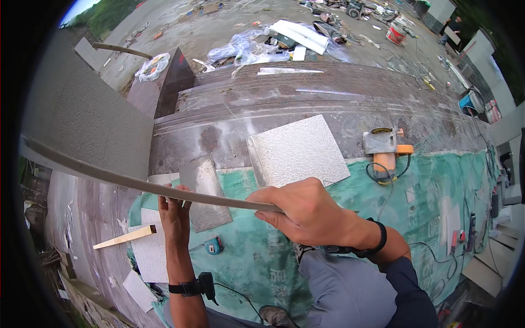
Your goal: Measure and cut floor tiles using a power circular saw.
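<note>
A long thin grey slab point(219, 200), seen nearly edge-on, runs across from the far left to the middle. My right hand point(309, 213) is closed on its right end, thumb below and fingers above. My left hand point(176, 216) grips it further left; the slab partly hides those fingers. Beyond my right hand, a square pale rough-faced tile point(299, 148) lies on the stone step and green sheet. Next to it is a narrower grey tile piece point(206, 194). A blue tape measure point(214, 245) lies on the sheet near my left forearm.
An orange and grey power tool point(384, 156) with a cord lies right of the tile. A wooden stick point(124, 236) lies left on a pale tile point(149, 257). The green sheet point(246, 284) covers the ground. Steps, plastic wrap point(238, 49) and rubble lie ahead; another person point(453, 28) is far right.
</note>
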Demonstrator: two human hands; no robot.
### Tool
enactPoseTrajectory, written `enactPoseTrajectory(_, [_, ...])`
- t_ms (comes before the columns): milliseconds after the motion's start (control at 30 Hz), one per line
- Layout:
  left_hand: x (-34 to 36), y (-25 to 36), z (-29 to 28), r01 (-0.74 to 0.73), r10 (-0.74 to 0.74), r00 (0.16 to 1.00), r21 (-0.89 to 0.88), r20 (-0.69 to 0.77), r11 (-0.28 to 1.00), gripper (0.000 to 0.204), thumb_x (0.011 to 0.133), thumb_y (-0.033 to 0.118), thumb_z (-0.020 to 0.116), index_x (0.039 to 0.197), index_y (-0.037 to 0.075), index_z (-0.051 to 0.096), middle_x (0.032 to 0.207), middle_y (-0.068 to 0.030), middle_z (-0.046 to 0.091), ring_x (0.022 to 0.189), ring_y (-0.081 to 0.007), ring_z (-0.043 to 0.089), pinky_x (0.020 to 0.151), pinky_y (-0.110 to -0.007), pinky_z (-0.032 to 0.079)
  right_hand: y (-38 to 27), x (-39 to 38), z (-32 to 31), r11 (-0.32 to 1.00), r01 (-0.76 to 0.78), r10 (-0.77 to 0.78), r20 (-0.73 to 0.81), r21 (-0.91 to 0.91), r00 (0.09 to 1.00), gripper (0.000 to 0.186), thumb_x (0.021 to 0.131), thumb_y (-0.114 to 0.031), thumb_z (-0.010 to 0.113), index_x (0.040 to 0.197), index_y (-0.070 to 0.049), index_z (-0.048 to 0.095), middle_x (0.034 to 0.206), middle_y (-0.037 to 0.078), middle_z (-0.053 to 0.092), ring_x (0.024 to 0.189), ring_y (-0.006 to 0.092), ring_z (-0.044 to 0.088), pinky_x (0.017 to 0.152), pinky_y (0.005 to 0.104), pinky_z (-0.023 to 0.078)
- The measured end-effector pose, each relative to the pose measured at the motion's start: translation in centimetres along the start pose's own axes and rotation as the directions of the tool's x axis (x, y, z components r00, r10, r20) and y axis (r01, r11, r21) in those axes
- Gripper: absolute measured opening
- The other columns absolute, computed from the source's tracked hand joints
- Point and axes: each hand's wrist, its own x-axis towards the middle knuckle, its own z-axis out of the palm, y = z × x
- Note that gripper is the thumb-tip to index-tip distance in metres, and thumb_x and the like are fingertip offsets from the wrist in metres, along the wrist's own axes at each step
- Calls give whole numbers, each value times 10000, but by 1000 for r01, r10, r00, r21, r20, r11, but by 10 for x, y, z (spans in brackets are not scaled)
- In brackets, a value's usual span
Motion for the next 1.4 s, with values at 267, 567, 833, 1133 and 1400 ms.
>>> enactPoseTrajectory(267, [-25, -21, 13, 106, -106, 994, 186, -14, 977, 919, 854, 542, 722, 1516, 124, 241, 1422, -129, 444, 1350, -272, 432, 1158, -453, 333, -3, -4, 5, 983, 124, -123, 19, -134, 992, 198, 790, -50, 655, 981, -45, 601, 628, 93, 584, 573, 283, 637, 519, 405, 493])
enactPoseTrajectory(567, [-65, -102, -11, 353, -352, 935, 206, -40, 913, 686, 911, 298, 718, 1454, 61, 372, 1321, -113, 581, 1203, -209, 561, 1037, -347, 436, -9, -19, -9, 961, 58, -2, 205, -269, 979, 183, 772, -47, 633, 950, -58, 592, 627, 73, 595, 581, 264, 651, 511, 383, 502])
enactPoseTrajectory(833, [-29, -259, 28, 544, -552, 833, 252, -45, 800, 599, 930, 134, 654, 1444, -10, 380, 1306, -158, 561, 1155, -217, 571, 977, -334, 478, -9, -52, -51, 897, -93, 191, 188, -432, 963, 198, 826, -119, 714, 996, -74, 622, 598, 72, 578, 549, 269, 618, 495, 379, 448])
enactPoseTrajectory(1133, [6, -302, 45, 699, -679, 707, 51, -196, 713, 411, 921, 95, 605, 1302, 14, 474, 1041, -66, 650, 854, -170, 661, 687, -300, 527, -3, -101, -94, 786, -308, 356, -14, -536, 934, 237, 812, -105, 737, 1014, -53, 624, 619, 85, 597, 546, 276, 611, 499, 379, 439])
enactPoseTrajectory(1400, [10, -291, 44, 710, -711, 695, -51, -106, 702, 166, 923, 92, 621, 1071, 117, 549, 893, 10, 630, 725, -114, 623, 614, -270, 502, 7, -117, -97, 761, -389, 397, -102, -520, 912, 195, 853, -126, 701, 1012, -61, 610, 599, 77, 589, 534, 266, 618, 486, 383, 447])
